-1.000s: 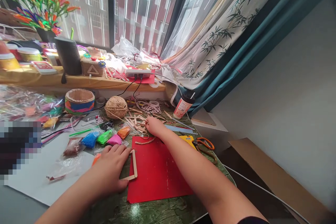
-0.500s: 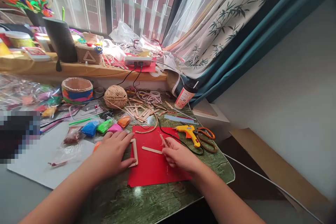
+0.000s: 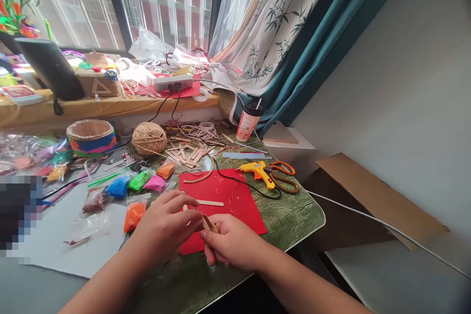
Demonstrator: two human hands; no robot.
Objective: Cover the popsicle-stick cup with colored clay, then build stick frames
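My right hand (image 3: 233, 241) is closed around a few wooden craft sticks (image 3: 209, 223), their ends poking out toward my left hand. Bent but apart, the fingers of my left hand (image 3: 170, 220) reach close to those stick ends; I cannot tell whether they touch. Beneath my left hand, a small pale piece of the craft-stick frame shows, the rest being covered. Just beyond my fingers a single craft stick (image 3: 211, 203) lies on the red sheet (image 3: 245, 211).
Right of the sheet lie a yellow glue gun (image 3: 259, 172) and orange-handled scissors (image 3: 285, 174). Loose craft sticks (image 3: 186, 156), a twine ball (image 3: 149, 138) and a lidded cup (image 3: 248, 122) stand behind. Colored clay packets (image 3: 135, 212) lie left. The table edge runs close to my right forearm.
My right hand has moved left and nearer with its sticks. My left hand has lifted from the stick frame toward them. The view has shifted to the right.
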